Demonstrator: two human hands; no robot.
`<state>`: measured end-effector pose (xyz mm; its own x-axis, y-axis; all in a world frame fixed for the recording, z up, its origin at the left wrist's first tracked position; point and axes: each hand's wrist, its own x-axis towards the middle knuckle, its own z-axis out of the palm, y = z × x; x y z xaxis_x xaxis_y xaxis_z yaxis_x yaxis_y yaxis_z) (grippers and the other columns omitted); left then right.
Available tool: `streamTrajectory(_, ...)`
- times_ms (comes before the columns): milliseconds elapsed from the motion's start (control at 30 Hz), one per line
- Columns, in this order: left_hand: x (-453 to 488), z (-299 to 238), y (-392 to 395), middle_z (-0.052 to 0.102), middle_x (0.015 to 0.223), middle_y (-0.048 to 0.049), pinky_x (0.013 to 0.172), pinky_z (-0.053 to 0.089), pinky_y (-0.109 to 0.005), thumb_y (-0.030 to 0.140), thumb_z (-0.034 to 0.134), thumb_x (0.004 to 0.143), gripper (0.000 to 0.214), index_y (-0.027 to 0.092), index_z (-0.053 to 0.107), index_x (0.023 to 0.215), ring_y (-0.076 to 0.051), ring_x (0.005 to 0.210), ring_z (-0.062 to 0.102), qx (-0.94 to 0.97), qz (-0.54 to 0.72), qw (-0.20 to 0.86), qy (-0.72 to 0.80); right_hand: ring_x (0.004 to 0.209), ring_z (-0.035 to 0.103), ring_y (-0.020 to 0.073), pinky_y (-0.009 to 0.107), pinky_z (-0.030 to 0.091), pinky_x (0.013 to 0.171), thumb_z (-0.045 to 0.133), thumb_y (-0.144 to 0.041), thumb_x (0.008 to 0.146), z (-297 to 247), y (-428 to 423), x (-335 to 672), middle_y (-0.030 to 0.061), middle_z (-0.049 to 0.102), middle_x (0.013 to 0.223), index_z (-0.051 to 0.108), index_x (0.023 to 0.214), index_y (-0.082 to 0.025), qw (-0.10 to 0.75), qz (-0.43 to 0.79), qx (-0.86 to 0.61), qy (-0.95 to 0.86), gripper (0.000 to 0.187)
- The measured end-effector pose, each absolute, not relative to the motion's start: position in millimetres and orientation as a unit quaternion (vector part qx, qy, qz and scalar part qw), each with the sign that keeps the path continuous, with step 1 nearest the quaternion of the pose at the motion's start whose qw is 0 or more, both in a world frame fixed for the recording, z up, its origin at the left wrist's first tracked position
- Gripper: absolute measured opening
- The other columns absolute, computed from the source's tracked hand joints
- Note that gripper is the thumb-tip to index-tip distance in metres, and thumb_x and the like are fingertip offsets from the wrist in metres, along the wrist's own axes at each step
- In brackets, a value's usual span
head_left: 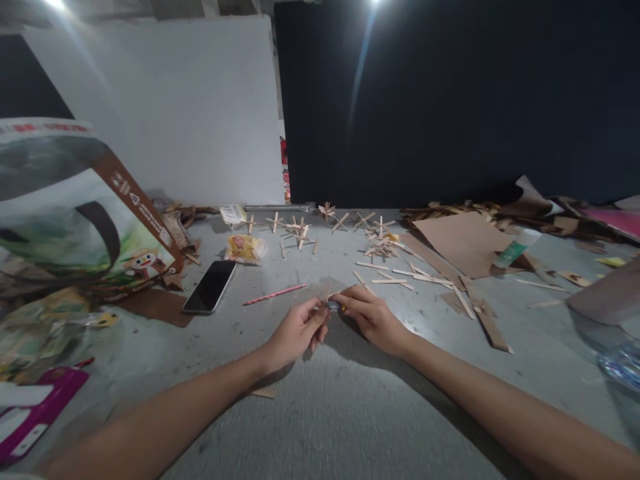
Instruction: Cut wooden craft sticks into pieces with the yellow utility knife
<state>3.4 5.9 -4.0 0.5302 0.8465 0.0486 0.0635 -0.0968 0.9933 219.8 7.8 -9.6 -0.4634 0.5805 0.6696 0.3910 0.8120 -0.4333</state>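
Note:
My left hand (301,328) and my right hand (371,316) meet fingertip to fingertip just above the grey table. The left fingers are closed in a pinch, and what they grip is hidden. In my right hand, thumb and fingers press round a small item with a bluish part and a bit of yellow; its kind cannot be made out. A thin pale sliver (329,291) rises between the fingertips. Beyond the left hand lies a pink patterned pencil (275,294). Loose wooden craft sticks (389,281) are scattered past the right hand.
Crossed-stick pieces (301,231) stand at the back. Left are a phone (210,287), a yellow packet (245,249), a large printed bag (90,220) and a purple-and-white object (45,413). Cardboard (455,243), a green-labelled tube (517,248) and a clear plastic item (621,363) lie right.

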Motion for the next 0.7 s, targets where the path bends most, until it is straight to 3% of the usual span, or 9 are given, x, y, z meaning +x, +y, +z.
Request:
streamTrajectory(433, 4.9, 3.8, 3.3, 0.051, 0.055, 0.0077, 0.043, 0.034, -0.02, 0.072, 0.058, 0.089, 0.052, 0.021, 0.051, 0.084, -0.007, 0.041, 0.041, 0.608, 0.418, 0.575, 0.352, 0.091, 0.062, 0.0224, 0.036, 0.055, 0.081, 0.039, -0.014, 0.105, -11.8, 8.9, 220.3, 0.0102, 0.067, 0.102, 0.063, 0.139, -0.027, 0.43, 0.079, -0.316, -0.842, 0.043)
streamTrajectory(700, 3.9, -2.5, 10.2, 0.049, 0.053, 0.0082, 0.041, 0.032, -0.02, 0.074, 0.058, 0.088, 0.054, 0.02, 0.052, 0.086, -0.008, 0.04, 0.042, 0.587, 0.443, 0.55, 0.395, 0.093, 0.067, 0.0219, 0.035, 0.057, 0.082, 0.038, -0.022, 0.108, -13.0, 6.4, 219.8, 0.0109, 0.07, 0.101, 0.065, 0.131, -0.022, 0.451, 0.06, -0.336, -0.825, 0.035)
